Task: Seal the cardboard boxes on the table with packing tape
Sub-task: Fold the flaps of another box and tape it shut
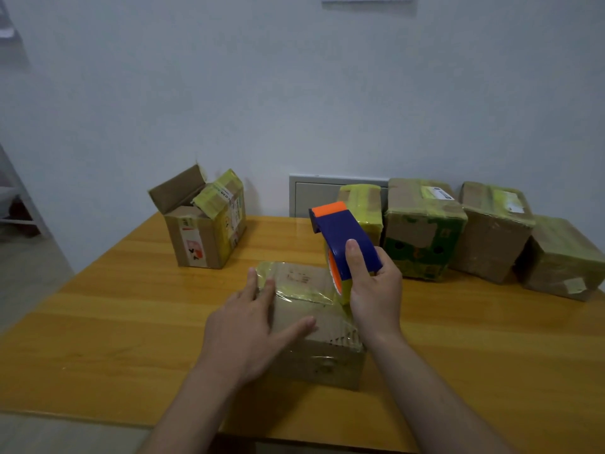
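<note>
Boxes stand along the far right of the wooden surface [131, 322], four in a close row by the wall: a small yellow-taped box [361, 204], a green box [422, 231], a brown box [494, 231] and an end box [563, 257]. All four are shut and banded with yellowish tape. A grey wall panel [311, 194] shows behind the small one.

Well apart from them, at the far left, an open box [199, 244] stands with its back flap raised. A yellow-taped packet [222, 198] leans tilted out of its top.

Nearest the front edge, in the middle, lies the near box [327, 365], flaps down, under both hands. Wrinkled clear tape [294, 286] covers the far half of its top, and more glints along its near right edge.

A blue dispenser [337, 227] with an orange tip is held tilted over the near box's far right corner, tip pointing up and away. Its roll [334, 273], orange at the core, hangs low at the box's right top edge; whether it touches cannot be told.

On the box top's left side the left hand [248, 326] lies flat, fingers straight and spread, thumb stretched across the cardboard. Gripping the dispenser, the right hand [376, 296] has its thumb laid along the blue back and its fingers curled round the far side.
</note>
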Available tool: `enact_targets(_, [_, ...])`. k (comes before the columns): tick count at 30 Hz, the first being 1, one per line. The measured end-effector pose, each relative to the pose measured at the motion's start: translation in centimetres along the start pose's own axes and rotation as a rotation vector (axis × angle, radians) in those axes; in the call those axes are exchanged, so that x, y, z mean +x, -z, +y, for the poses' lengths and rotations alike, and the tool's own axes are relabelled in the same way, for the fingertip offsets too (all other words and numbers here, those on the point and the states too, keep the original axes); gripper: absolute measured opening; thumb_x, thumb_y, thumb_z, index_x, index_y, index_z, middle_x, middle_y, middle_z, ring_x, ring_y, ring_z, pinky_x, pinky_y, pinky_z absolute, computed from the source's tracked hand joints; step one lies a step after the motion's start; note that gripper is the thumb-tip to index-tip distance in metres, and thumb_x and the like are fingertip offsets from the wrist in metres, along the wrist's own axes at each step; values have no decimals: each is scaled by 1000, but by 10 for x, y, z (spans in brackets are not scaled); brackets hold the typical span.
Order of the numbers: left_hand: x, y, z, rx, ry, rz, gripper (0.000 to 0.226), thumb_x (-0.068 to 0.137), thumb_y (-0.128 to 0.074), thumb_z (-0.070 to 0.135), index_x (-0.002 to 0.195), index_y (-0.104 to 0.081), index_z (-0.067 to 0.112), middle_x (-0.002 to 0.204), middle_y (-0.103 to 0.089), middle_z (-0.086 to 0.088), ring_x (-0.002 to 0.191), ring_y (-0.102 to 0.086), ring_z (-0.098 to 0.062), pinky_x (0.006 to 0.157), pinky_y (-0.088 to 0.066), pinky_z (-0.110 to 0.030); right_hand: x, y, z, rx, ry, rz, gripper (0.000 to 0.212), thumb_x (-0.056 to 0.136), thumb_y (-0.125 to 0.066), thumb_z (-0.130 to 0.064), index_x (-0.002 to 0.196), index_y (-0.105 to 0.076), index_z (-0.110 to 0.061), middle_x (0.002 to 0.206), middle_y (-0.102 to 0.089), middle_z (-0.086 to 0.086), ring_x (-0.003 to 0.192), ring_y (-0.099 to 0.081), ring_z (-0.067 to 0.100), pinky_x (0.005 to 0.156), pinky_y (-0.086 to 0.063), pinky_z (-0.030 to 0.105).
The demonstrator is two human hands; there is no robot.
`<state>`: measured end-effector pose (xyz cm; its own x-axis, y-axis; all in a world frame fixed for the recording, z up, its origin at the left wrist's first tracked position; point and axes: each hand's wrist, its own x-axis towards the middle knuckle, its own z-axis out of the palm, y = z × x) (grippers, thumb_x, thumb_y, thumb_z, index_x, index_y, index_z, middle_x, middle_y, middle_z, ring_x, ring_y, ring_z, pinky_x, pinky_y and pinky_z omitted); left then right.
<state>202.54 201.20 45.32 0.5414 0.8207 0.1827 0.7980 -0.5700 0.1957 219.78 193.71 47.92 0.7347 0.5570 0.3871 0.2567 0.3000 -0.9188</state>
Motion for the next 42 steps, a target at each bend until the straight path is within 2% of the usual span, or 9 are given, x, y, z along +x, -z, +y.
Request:
enact_targets(5, [9,-9,-22,-49,-96,45,106,76,-3,101,162,-24,42,173,-9,8,145,-41,-19,105,-45,-42,1,6,-2,108,-64,17,36,88,-60,-59,108,-66,-29,92,-74,-15,86,-70,2,65,-52,12])
enact_targets(10, [31,5,-40,-184,-188,-29,75,89,-33,87,153,-41,50,168,-26,18,145,-38,-18,113,-36,-45,5,22,-4,191,-130,58,46,85,-62,-61,113,-69,-25,96,-77,-7,89,-72,7,65,-54,15])
enact_targets(13, [29,16,-16,-59,-178,113,51,97,-46,65,142,-57,45,160,-43,12,143,-39,-13,114,-30,-46,5,36,-6,202,-101,70,45,87,-63,-59,113,-71,-23,96,-78,-5,89,-72,8,65,-54,15])
enact_targets(16, [9,18,36,-178,-171,131,68,87,-32,82,137,-60,45,148,-55,15,134,-47,-9,114,-34,-47,7,51,-8,235,-92,84,38,92,-66,-51,108,-75,-17,89,-78,-2,80,-72,7,62,-52,13])
enact_targets(18, [-4,12,65,-176,-173,-54,98,71,-19,103,149,-43,49,161,-42,9,147,-35,-18,122,-27,-52,7,58,-9,247,-94,83,30,91,-67,-46,99,-78,-19,84,-78,-1,75,-71,7,61,-52,13])
enact_targets(20, [-12,4,78,-40,-178,-135,106,67,-24,105,157,-27,49,170,-25,4,155,-19,-26,125,-16,-53,7,66,-10,258,-87,80,25,89,-67,-46,92,-81,-25,81,-78,-1,73,-70,7,60,-52,14])
enact_targets(29, [-37,4,78,-63,-319,-150,84,80,-49,69,158,-22,53,171,-21,11,157,-12,-16,125,-10,-41,2,93,-10,328,-33,176,18,87,-70,-40,87,-82,-27,77,-77,1,69,-70,10,57,-53,17])
enact_targets(36, [-23,10,61,-354,-483,-279,72,79,-59,29,145,-48,58,157,-31,39,152,-4,13,125,18,-51,-2,96,-7,317,-3,84,31,79,-72,-50,90,-81,-22,80,-76,6,71,-70,18,59,-55,21])
enact_targets(42, [0,-1,54,-367,-386,-99,71,89,-62,6,142,-54,52,157,-38,30,153,-14,6,129,5,-50,-2,107,-8,255,31,-9,24,85,-70,-44,88,-80,-22,79,-75,6,70,-70,18,58,-55,22])
